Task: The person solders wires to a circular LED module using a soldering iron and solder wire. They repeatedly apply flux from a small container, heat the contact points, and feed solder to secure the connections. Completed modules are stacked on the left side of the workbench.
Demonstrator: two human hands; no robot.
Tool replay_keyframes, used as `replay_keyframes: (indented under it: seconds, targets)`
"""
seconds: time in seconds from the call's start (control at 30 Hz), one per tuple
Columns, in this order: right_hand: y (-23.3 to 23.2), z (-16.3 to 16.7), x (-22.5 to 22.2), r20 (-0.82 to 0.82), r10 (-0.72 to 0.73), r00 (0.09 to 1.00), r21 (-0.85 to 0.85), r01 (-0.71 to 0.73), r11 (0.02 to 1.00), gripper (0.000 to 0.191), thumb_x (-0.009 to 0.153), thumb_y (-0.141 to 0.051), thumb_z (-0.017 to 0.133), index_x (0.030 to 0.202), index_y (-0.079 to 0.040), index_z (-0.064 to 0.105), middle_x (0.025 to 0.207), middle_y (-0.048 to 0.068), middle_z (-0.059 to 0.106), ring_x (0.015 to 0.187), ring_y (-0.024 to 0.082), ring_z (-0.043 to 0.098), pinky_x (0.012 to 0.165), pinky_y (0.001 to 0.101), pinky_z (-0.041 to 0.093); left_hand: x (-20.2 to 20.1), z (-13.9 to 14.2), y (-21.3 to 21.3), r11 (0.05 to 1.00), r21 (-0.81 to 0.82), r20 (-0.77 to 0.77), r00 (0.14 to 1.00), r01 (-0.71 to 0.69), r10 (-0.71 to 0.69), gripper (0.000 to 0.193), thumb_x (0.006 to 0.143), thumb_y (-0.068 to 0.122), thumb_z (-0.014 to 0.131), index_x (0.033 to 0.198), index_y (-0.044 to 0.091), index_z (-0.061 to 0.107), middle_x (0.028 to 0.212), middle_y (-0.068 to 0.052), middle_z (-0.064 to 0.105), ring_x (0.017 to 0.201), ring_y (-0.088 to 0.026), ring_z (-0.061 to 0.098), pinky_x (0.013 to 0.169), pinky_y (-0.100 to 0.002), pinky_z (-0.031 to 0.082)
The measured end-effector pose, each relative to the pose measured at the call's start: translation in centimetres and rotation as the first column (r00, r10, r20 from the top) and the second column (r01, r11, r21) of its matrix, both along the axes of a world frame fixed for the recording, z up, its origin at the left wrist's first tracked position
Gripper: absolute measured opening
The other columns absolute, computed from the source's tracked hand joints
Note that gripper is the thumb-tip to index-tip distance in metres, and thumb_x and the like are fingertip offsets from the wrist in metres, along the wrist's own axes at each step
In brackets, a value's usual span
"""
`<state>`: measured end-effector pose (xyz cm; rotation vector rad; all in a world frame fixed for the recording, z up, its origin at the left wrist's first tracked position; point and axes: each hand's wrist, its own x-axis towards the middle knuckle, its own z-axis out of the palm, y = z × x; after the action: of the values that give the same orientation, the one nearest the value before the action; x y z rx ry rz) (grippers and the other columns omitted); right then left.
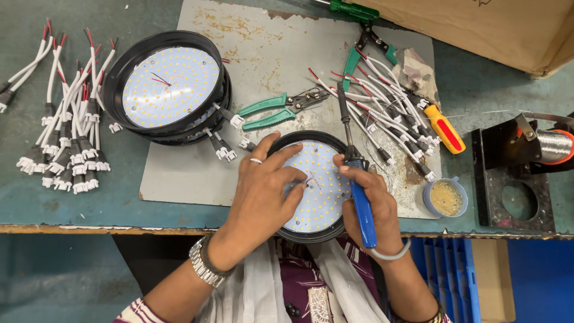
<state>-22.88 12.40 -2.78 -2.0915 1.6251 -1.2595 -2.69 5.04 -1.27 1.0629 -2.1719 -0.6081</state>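
L hand [263, 188] lies flat on the round LED lamp [317, 206] at the worktop [72, 206] front edge, fingers spread, fingertips at the small red/white wires [311, 179] near the board's centre; whether they pinch the wires, can't tell. R hand [368, 200] is wrapped tight round a blue-handled soldering iron [357, 191], tip pointing away from the person, w/ thumb touching the lamp's LED board. Lamp sits on a grey metal sheet [269, 54]. Behind-left: stack of similar lamps [170, 87]. Green pliers [272, 110] lie between stack & lamp. Far left: bundle of white connector leads [72, 131]; more leads [388, 113] to the R, beside an orange screwdriver [445, 128] & a small flux tub [445, 197]. Solder spool [553, 146] far R.
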Motion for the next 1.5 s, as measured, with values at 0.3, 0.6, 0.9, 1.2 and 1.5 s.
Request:
replay_keyframes:
  seconds: [0.3,0.6,0.9,1.2,1.5]
  targets:
    - [-0.4,0.1,-0.2,0.038,0.047,0.998,-0.013,-0.047,0.999,0.063,0.075,0.017,0.056,0.134,-0.004,0.050,0.138,0.016,0.066,0.122,0.032,0.068,0.103,0.0367,0.055,-0.3,1.4,0.4,0.992,-0.108,0.125,0.991,0.058,-0.044,0.010,0.082,0.026,0.075,0.087,0.020,0.081,0.137,-0.010,0.060,0.142,-0.044,0.033,0.108,-0.072,0.018]
    - [2.8,-0.5,-2.5,0.207,-0.049,0.977,-0.228,0.097,0.969,0.051,0.092,-0.004,0.067,0.135,-0.007,0.039,0.144,0.024,0.052,0.134,0.035,0.054,0.121,0.0465,0.040,-0.3,1.1,-0.3,0.973,-0.176,0.141,0.982,0.148,-0.124,0.010,0.083,0.025,0.075,0.083,0.015,0.074,0.134,-0.008,0.062,0.143,-0.043,0.037,0.105,-0.062,0.032]
    - [8.6,-5.3,-10.4,0.265,-0.410,0.873,-0.214,0.468,0.857,0.042,0.108,-0.037,0.060,0.133,-0.010,0.040,0.153,0.024,0.055,0.150,0.032,0.048,0.133,0.0464,0.033,-0.1,0.1,-0.4,0.987,-0.125,0.079,0.993,0.096,-0.087,0.008,0.072,0.023,0.077,0.073,0.017,0.072,0.125,0.001,0.067,0.143,-0.039,0.042,0.093,-0.053,0.041]
    - [6.8,-3.8,-10.1,0.058,-0.458,0.887,-0.086,0.462,0.883,0.076,0.080,0.000,0.085,0.132,-0.008,0.030,0.160,0.028,0.040,0.140,0.032,0.056,0.115,0.0439,0.050,0.4,0.4,-0.7,0.984,-0.109,0.007,0.990,0.138,-0.138,0.005,0.075,0.019,0.073,0.078,0.016,0.076,0.126,-0.001,0.069,0.143,-0.043,0.043,0.105,-0.050,0.044]
    - [5.7,1.9,-3.3,0.254,-0.107,0.961,-0.100,0.136,0.986,0.085,0.079,0.003,0.083,0.139,-0.024,0.028,0.166,0.021,0.033,0.140,0.034,0.055,0.108,0.0442,0.060,1.2,0.2,-1.2,0.989,-0.048,-0.063,0.988,0.140,-0.143,0.005,0.078,0.017,0.075,0.080,0.013,0.077,0.121,-0.004,0.073,0.139,-0.045,0.046,0.102,-0.050,0.045]
